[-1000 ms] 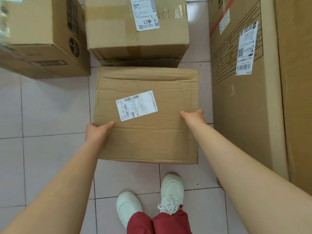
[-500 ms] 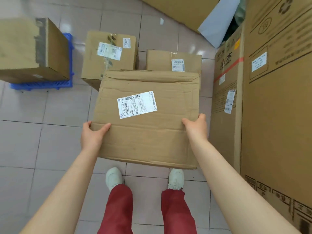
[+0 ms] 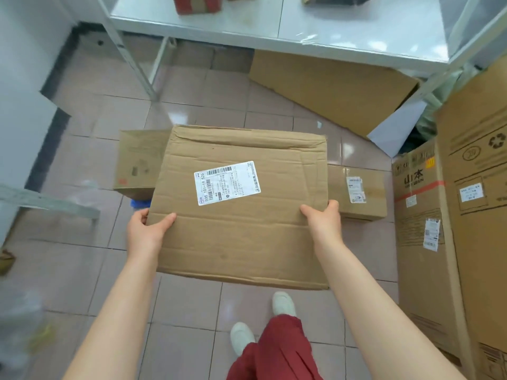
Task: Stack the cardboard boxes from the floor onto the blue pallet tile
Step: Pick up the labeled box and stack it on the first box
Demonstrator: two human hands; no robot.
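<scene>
I hold a wide, creased cardboard box (image 3: 241,229) with a white shipping label off the floor, in front of my chest. My left hand (image 3: 146,230) grips its left edge and my right hand (image 3: 322,222) grips its right edge. Behind its left side stands another cardboard box (image 3: 137,163). A small bit of the blue pallet tile (image 3: 140,203) shows under that box; the held box hides the rest. A smaller labelled box (image 3: 359,193) sits on the floor to the right.
Tall cartons (image 3: 422,229) line the right side. A white metal shelf (image 3: 274,26) stands ahead, with flattened cardboard (image 3: 329,86) under it. A white wall (image 3: 19,91) and a grey rail (image 3: 46,202) are on the left. The floor is pink tile.
I have lifted the box off the floor and risen. The view has swung left and up, so the shelf and the wall have come into sight.
</scene>
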